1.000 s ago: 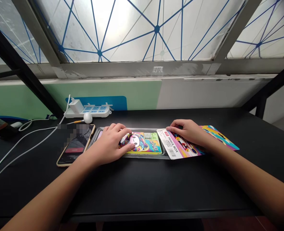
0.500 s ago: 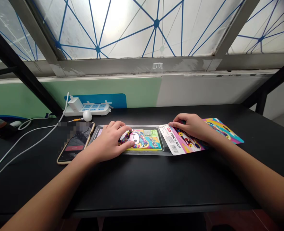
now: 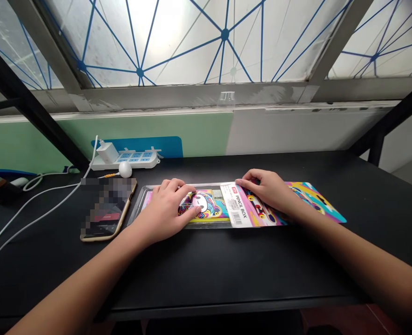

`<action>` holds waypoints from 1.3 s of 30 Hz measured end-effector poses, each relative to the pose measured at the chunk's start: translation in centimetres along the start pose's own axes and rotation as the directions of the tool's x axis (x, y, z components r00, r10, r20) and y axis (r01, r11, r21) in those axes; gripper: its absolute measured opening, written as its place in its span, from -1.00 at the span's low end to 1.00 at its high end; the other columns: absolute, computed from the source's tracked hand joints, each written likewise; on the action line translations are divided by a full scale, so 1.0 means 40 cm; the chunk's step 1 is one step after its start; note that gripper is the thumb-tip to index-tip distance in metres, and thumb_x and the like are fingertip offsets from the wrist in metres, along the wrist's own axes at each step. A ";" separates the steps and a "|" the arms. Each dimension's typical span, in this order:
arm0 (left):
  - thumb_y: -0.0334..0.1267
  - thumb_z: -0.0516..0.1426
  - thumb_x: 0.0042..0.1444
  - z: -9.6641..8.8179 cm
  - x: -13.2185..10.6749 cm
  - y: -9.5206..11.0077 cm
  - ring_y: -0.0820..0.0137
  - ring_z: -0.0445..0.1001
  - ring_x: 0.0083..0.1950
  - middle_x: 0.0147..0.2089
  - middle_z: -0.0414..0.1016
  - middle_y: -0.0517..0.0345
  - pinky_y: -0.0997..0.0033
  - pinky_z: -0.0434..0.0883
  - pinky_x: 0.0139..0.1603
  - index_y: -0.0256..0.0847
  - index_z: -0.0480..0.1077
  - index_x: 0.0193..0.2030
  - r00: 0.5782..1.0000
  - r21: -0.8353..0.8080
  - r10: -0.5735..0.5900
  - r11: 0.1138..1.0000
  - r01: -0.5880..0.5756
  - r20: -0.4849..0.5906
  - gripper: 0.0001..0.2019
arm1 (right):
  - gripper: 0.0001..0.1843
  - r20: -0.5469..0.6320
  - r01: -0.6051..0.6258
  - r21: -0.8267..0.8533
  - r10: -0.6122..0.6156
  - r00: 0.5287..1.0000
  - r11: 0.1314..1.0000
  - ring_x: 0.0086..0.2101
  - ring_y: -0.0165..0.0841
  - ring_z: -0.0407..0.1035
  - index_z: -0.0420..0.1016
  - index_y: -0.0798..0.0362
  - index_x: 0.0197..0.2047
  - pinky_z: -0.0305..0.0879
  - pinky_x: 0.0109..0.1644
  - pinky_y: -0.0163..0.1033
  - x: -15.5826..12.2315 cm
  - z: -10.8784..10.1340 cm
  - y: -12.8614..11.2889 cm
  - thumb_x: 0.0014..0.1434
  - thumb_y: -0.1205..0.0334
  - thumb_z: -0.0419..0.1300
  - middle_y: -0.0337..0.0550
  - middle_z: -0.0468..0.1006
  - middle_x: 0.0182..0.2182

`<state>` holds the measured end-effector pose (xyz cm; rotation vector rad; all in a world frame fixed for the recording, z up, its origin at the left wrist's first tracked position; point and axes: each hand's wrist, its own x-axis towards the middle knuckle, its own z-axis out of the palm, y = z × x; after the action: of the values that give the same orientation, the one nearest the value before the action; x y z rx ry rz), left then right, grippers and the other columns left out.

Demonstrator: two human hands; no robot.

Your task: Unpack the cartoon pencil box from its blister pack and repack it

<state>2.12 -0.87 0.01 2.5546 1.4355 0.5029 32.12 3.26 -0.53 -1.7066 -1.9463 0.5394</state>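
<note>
A flat pencil box [image 3: 211,201] with a colourful cartoon face lies inside a clear plastic package [image 3: 136,204] on the black desk. My left hand [image 3: 167,207] rests over the package's left half, fingers spread and thumb lying on the box; part of the artwork is hidden beneath it. On the right, a bright printed card [image 3: 235,207] marked "PENCIL BOX" overlaps the package's right end. My right hand [image 3: 266,188] pinches this card near its top left edge, thumb and fingers together, covering its middle.
A phone [image 3: 110,209] lies just left of the package. Behind it stands a white power strip [image 3: 136,159] with a charger [image 3: 107,152] plugged in. A white cable [image 3: 34,218] loops across the desk's left side. The wall and window edge the back.
The card has moved left with my right hand and now covers more of the package's right end. My left hand has shifted slightly right along the box.
</note>
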 end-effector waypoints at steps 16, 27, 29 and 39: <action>0.09 0.10 0.29 -0.051 0.002 -0.033 0.12 0.45 0.14 0.07 0.50 0.06 0.12 0.44 0.12 -0.05 0.49 0.03 0.976 -0.445 -0.216 0.878 0.176 -0.041 -0.65 | -0.52 0.183 0.076 -0.053 -0.065 0.981 0.996 -0.28 -0.22 0.44 0.51 -0.05 -0.17 0.32 -0.23 -0.15 0.003 -0.029 0.020 0.17 -0.31 0.19 -0.17 0.59 -0.27; 0.14 -0.13 0.43 0.033 0.023 -0.055 0.15 0.35 0.30 0.22 0.47 0.04 0.06 0.24 0.33 -0.09 0.42 0.09 0.874 -0.772 -0.393 0.635 0.034 -0.285 -0.54 | -0.25 0.257 0.234 -0.089 -0.204 0.945 0.968 0.14 0.03 0.37 0.39 -0.09 0.23 0.33 0.22 0.11 0.015 -0.067 0.074 0.07 -0.30 0.29 0.04 0.43 0.19; 0.16 -0.16 0.43 0.037 0.025 -0.058 0.15 0.34 0.32 0.22 0.48 0.03 0.05 0.23 0.33 -0.09 0.41 0.08 0.864 -0.824 -0.405 0.566 -0.020 -0.300 -0.51 | -0.24 0.251 0.256 -0.101 -0.224 0.942 0.961 0.19 0.05 0.32 0.36 -0.09 0.25 0.26 0.27 0.16 0.009 -0.048 0.045 0.11 -0.33 0.25 0.06 0.37 0.23; 0.27 -0.21 0.39 0.044 0.028 -0.064 0.11 0.34 0.32 0.18 0.51 -0.03 -0.04 0.16 0.35 -0.10 0.42 0.07 0.874 -0.892 -0.412 0.450 -0.051 -0.257 -0.41 | -0.35 0.369 0.486 -0.203 -0.393 0.842 0.850 0.18 0.05 0.29 0.38 -0.02 0.22 0.15 0.25 0.16 0.059 0.105 -0.184 0.26 -0.31 0.13 0.11 0.43 0.19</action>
<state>1.28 1.43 -2.16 1.4268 1.0576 1.4270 23.51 4.69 0.69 -1.2982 -2.6689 0.3783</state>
